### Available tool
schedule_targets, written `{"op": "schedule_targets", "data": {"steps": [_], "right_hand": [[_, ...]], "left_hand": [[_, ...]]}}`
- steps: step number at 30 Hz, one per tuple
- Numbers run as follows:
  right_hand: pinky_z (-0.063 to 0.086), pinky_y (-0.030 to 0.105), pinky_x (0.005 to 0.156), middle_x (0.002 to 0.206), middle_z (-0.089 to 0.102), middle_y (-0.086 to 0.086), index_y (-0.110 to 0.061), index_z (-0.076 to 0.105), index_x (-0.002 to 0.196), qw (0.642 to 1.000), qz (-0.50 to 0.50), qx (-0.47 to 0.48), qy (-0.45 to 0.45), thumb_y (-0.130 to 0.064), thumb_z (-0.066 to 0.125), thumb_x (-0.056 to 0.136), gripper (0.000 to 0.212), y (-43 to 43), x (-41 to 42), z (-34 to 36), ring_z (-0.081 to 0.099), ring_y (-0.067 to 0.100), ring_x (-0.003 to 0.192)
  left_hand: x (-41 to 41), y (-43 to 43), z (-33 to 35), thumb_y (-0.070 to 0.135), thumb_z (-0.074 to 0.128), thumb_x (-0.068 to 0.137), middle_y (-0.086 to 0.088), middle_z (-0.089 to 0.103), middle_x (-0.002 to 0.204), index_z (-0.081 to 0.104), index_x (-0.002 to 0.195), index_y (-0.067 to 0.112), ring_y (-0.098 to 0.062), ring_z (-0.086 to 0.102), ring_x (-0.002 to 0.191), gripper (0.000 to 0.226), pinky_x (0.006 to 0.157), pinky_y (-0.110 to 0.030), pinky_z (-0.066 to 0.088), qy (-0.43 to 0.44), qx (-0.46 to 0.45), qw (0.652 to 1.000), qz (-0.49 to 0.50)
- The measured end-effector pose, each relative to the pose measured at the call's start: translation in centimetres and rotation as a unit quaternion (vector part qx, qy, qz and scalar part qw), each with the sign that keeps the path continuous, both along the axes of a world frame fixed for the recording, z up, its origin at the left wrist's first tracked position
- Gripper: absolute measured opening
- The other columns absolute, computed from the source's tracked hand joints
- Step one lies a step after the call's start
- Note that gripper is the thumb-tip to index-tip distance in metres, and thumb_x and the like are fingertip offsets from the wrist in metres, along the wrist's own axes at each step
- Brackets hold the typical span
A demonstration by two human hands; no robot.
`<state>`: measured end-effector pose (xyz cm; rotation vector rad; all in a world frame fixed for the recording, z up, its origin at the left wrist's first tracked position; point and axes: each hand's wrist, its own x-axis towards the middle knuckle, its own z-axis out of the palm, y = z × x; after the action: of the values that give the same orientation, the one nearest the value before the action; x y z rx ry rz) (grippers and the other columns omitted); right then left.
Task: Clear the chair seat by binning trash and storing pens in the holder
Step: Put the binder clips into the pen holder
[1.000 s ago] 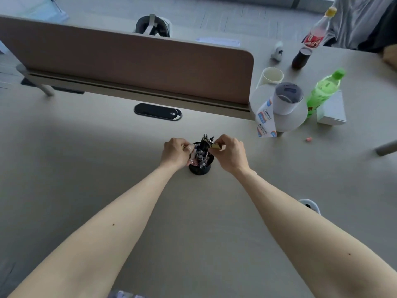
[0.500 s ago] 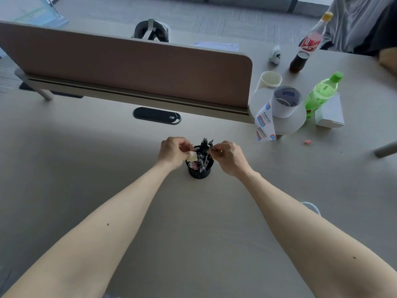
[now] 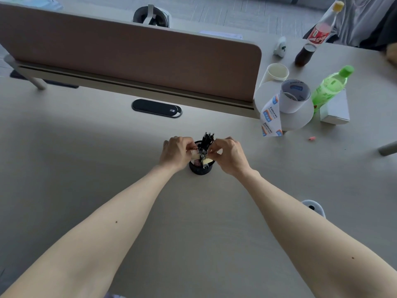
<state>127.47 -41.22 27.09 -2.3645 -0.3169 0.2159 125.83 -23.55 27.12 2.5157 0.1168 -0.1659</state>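
Note:
A black mesh pen holder [image 3: 200, 169] stands on the beige desk [image 3: 86, 168], with several dark pens [image 3: 208, 137] sticking up out of it. My left hand [image 3: 176, 152] is closed at the holder's left rim, pinching a small pale yellow piece [image 3: 195, 156]. My right hand [image 3: 229, 155] is closed at the right rim, its fingertips on another small yellow piece [image 3: 208, 161] that rests at the holder's mouth beside the pens. What the yellow pieces are is too small to tell. The chair seat is out of view.
A brown divider panel [image 3: 129, 54] crosses the desk behind, with a black cable grommet [image 3: 156, 108] before it. To the right are a big tape roll [image 3: 294, 117], a paper cup [image 3: 276, 73], a green bottle [image 3: 330, 84], a white box [image 3: 335, 109] and a red-labelled bottle [image 3: 315, 35]. A person sits at the far right.
A yellow piece seen at my right fingers a second ago showed at my left fingers half a second ago. Now both hands have closed in over the holder's mouth, each at a yellow piece.

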Motion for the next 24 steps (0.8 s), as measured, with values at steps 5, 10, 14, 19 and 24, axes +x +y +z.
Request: {"op": "schedule_targets", "data": {"steps": [5, 10, 14, 19, 24], "right_hand": [[0.046, 0.041, 0.079, 0.089, 0.068, 0.005, -0.013, 0.075, 0.083, 0.998, -0.004, -0.057, -0.019, -0.021, 0.081, 0.074, 0.013, 0.2, 0.2, -0.6, 0.055, 0.028, 0.089], [0.044, 0.035, 0.076, 0.086, 0.062, 0.003, -0.019, 0.077, 0.080, 0.987, 0.045, -0.139, -0.060, -0.011, 0.076, 0.078, 0.008, 0.0, 1.4, 0.2, 0.057, 0.028, 0.087], [0.038, 0.032, 0.078, 0.092, 0.063, 0.001, -0.022, 0.077, 0.082, 0.970, 0.106, -0.212, -0.063, -0.003, 0.064, 0.083, 0.023, 0.3, 1.4, 0.5, 0.058, 0.027, 0.095], [0.052, 0.036, 0.080, 0.108, 0.067, 0.003, -0.030, 0.068, 0.112, 0.968, 0.122, -0.220, 0.008, -0.006, 0.062, 0.081, 0.040, 0.9, 1.9, 1.4, 0.065, 0.030, 0.096], [0.053, 0.031, 0.075, 0.093, 0.072, 0.001, -0.028, 0.075, 0.096, 0.983, 0.083, -0.158, 0.049, -0.018, 0.064, 0.078, 0.024, 0.4, 2.1, 1.7, 0.066, 0.026, 0.087]], "left_hand": [[-0.2, 0.0, -0.4, 0.029, 0.073, 0.083, 0.000, 0.067, 0.084, 0.072, 0.086, 0.017, -0.024, 0.055, 0.098, 0.012, 0.084, -0.036, 0.037, 0.017, 0.031, 0.999, -0.008], [0.1, 0.5, -0.3, 0.026, 0.074, 0.084, -0.002, 0.057, 0.094, 0.075, 0.096, 0.013, -0.027, 0.054, 0.100, 0.019, 0.083, -0.038, 0.046, 0.011, 0.055, 0.998, -0.034], [0.2, 0.7, -0.2, 0.027, 0.073, 0.084, 0.003, 0.048, 0.092, 0.075, 0.103, 0.016, -0.026, 0.059, 0.096, 0.022, 0.074, -0.028, 0.039, 0.034, 0.045, 0.998, -0.039], [0.0, 0.7, 0.1, 0.039, 0.073, 0.082, -0.003, 0.068, 0.096, 0.076, 0.098, 0.018, -0.021, 0.063, 0.087, 0.027, 0.071, -0.028, 0.044, 0.027, 0.004, 0.999, -0.025], [-0.5, 0.6, 0.2, 0.033, 0.067, 0.088, 0.000, 0.067, 0.084, 0.079, 0.088, 0.021, -0.023, 0.064, 0.081, 0.017, 0.069, -0.026, 0.042, 0.043, -0.005, 0.999, 0.000]]}}
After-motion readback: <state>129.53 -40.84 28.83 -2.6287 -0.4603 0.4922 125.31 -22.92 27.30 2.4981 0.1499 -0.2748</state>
